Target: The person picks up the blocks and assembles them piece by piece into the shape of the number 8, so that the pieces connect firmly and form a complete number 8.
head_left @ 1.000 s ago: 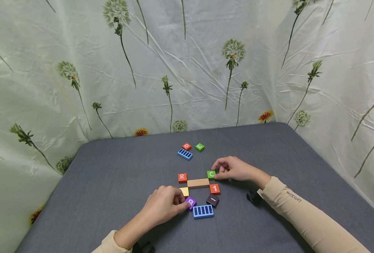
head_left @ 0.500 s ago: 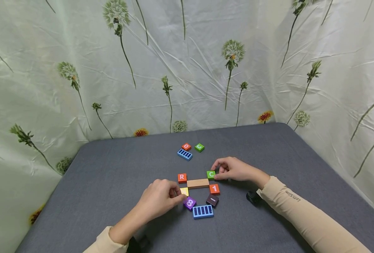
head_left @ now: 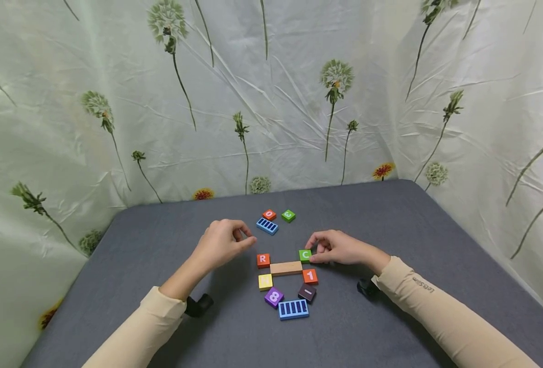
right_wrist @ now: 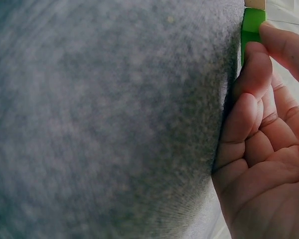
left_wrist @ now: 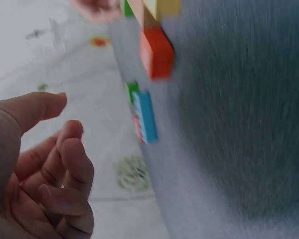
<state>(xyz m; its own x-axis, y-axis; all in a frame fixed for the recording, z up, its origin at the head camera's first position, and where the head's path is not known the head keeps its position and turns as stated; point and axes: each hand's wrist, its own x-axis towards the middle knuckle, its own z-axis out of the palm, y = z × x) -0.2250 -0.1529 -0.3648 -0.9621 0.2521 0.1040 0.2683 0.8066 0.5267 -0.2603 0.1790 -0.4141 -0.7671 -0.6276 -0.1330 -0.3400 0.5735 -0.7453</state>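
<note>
My left hand (head_left: 220,243) hovers over the table left of the blocks. In the left wrist view its fingers (left_wrist: 74,154) are loosely bent, with a gap to the thumb and nothing between. My right hand (head_left: 340,246) rests by the green letter block C (head_left: 305,255), pinching it between thumb and index finger. In the right wrist view, the thumb lies against the green block's (right_wrist: 254,21) face. A plain wooden bar (head_left: 286,268) lies between C and the red R block (head_left: 263,260). Below are the yellow block (head_left: 265,282), red 1 block (head_left: 310,276) and purple 8 block (head_left: 274,297).
A dark minus block (head_left: 307,293) and a blue slotted block (head_left: 293,309) finish the lower side of the ring. Farther back lie another blue slotted block (head_left: 267,226), a red 0 block (head_left: 268,214) and a green block (head_left: 288,215). A flowered curtain hangs behind the grey table (head_left: 368,209).
My left hand has left the purple 8 block and moved up and away, uncovering the yellow block. The 8 block was turned slightly. My right hand stays at the C block.
</note>
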